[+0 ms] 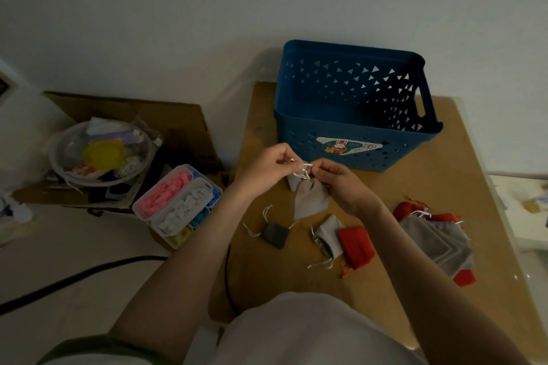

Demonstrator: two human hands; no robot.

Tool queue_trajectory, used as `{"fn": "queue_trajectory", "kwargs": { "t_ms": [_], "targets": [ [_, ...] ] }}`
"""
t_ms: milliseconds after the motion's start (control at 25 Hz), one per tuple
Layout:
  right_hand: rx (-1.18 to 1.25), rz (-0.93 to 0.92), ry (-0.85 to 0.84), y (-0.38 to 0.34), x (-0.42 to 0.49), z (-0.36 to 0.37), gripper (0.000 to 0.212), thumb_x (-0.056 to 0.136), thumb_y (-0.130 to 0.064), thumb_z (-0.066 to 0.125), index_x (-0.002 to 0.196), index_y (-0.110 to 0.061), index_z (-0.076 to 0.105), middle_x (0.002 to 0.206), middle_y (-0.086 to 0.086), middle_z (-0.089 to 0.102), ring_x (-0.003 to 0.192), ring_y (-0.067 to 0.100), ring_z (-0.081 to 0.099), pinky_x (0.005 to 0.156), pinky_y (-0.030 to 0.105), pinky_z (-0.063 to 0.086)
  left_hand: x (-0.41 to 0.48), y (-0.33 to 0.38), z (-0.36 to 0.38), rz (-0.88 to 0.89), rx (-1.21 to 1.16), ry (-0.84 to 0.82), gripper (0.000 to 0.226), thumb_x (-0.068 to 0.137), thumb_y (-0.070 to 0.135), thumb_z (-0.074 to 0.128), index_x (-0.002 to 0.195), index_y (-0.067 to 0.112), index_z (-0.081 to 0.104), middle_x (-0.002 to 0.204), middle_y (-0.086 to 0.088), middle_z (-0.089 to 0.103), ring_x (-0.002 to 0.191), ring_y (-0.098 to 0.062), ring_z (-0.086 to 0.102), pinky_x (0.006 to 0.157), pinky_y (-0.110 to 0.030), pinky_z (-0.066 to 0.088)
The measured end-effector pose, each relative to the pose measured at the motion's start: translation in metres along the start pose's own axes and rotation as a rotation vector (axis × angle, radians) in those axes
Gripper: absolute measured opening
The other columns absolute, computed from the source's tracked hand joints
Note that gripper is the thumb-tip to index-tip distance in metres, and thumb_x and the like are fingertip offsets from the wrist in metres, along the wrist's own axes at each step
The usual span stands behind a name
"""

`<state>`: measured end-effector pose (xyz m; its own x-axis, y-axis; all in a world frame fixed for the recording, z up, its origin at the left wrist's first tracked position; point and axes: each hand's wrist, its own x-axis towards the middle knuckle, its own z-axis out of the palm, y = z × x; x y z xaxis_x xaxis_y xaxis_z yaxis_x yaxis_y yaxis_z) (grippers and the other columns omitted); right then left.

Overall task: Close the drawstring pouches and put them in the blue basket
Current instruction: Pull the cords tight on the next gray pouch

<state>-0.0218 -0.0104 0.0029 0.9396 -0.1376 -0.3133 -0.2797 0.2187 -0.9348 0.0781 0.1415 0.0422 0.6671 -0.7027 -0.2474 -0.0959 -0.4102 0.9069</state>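
A light grey drawstring pouch (311, 200) hangs above the brown table, just in front of the blue basket (350, 127). My left hand (271, 164) pinches its white cord on the left, and my right hand (341, 184) pinches the cord at the pouch's mouth on the right. On the table lie a dark grey pouch (275, 235), a grey pouch (329, 235) and a red pouch (357, 247). A pile of grey and red pouches (439, 240) sits at the right. The basket's inside looks empty.
The brown table (415, 187) ends at its left edge near my left forearm. Left of it stand a compartment box of pink, white and blue pieces (178, 204), a clear bowl of odds and ends (100, 154) and cardboard (166, 118). A black cable (74, 278) runs across the floor.
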Motion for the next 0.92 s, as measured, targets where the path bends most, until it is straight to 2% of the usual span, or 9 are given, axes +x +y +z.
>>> {"fn": "queue_trajectory", "kwargs": {
  "t_ms": [80,160,240,360,480,600,680,760,920],
  "targets": [
    [0.004,0.022,0.031,0.001,0.001,-0.002,0.019,0.098,-0.009,0.044,0.088,-0.010,0.060,0.078,0.000,0.063,0.073,0.010,0.057,0.069,0.021,0.047,0.001,0.000,0.001,0.090,0.400,0.046,0.005,0.091,0.024,0.061,0.089,0.019,0.060,0.089,0.002,0.058,0.081,-0.009,0.056,0.063,-0.016,0.039],
    [-0.014,0.034,0.022,0.003,0.002,-0.002,0.016,0.097,-0.009,0.047,0.087,-0.010,0.060,0.076,-0.003,0.065,0.073,0.009,0.060,0.069,0.021,0.048,0.001,0.003,0.004,0.219,0.836,0.154,0.010,0.095,0.026,0.054,0.097,0.018,0.059,0.091,0.000,0.054,0.079,-0.014,0.053,0.062,-0.021,0.037],
    [-0.018,0.014,-0.005,0.004,0.002,0.001,0.011,0.094,-0.009,0.051,0.087,-0.010,0.060,0.076,-0.005,0.066,0.072,0.008,0.061,0.069,0.021,0.049,-0.001,0.005,0.012,0.330,1.014,0.252,0.015,0.098,0.021,0.047,0.106,0.014,0.056,0.096,-0.008,0.060,0.085,-0.022,0.056,0.064,-0.027,0.038],
    [0.034,-0.038,-0.019,0.000,0.002,0.004,0.008,0.093,-0.009,0.052,0.089,-0.010,0.059,0.078,-0.004,0.066,0.073,0.009,0.062,0.069,0.021,0.049,-0.008,0.006,0.024,0.387,0.974,0.362,0.018,0.099,0.020,0.044,0.109,0.008,0.054,0.093,-0.010,0.063,0.085,-0.025,0.060,0.059,-0.027,0.033],
    [0.145,-0.061,-0.023,-0.003,0.003,0.005,0.019,0.098,-0.006,0.042,0.106,-0.009,0.058,0.091,0.008,0.065,0.082,0.016,0.063,0.076,0.027,0.051,-0.011,0.000,0.026,0.349,0.901,0.349,0.020,0.099,0.022,0.044,0.107,0.007,0.055,0.090,-0.011,0.063,0.081,-0.025,0.061,0.057,-0.027,0.032],
    [0.179,-0.047,-0.063,-0.004,0.005,0.012,0.029,0.098,-0.001,0.039,0.117,-0.010,0.058,0.101,0.011,0.065,0.090,0.018,0.064,0.083,0.029,0.052,-0.011,-0.007,0.025,0.390,0.877,0.355,0.018,0.098,0.022,0.049,0.103,0.006,0.057,0.074,-0.006,0.061,0.063,-0.019,0.059,0.048,-0.019,0.025],
    [0.124,-0.014,-0.054,-0.005,0.005,0.016,0.024,0.097,-0.002,0.041,0.108,-0.009,0.061,0.095,0.007,0.067,0.085,0.013,0.064,0.081,0.025,0.052,-0.010,-0.007,0.024,0.366,0.890,0.337,0.021,0.100,0.024,0.046,0.107,0.008,0.056,0.074,-0.003,0.058,0.060,-0.013,0.052,0.047,-0.017,0.022],
    [0.040,0.016,-0.021,-0.004,0.006,0.019,0.018,0.097,-0.007,0.044,0.097,-0.009,0.063,0.086,0.004,0.066,0.077,0.010,0.063,0.075,0.024,0.052,-0.009,-0.009,0.024,0.298,0.859,0.303,0.023,0.101,0.028,0.040,0.112,0.011,0.052,0.079,-0.001,0.056,0.065,-0.011,0.049,0.052,-0.020,0.031],
    [0.052,0.038,0.143,-0.002,0.006,0.016,0.024,0.100,-0.016,0.045,0.079,-0.013,0.058,0.068,-0.003,0.062,0.064,0.008,0.057,0.064,0.021,0.046,-0.006,-0.011,0.024,0.021,0.424,0.314,0.017,0.102,0.029,0.037,0.096,0.017,0.047,0.075,0.004,0.054,0.064,-0.007,0.051,0.051,-0.017,0.034]
  ]
}}
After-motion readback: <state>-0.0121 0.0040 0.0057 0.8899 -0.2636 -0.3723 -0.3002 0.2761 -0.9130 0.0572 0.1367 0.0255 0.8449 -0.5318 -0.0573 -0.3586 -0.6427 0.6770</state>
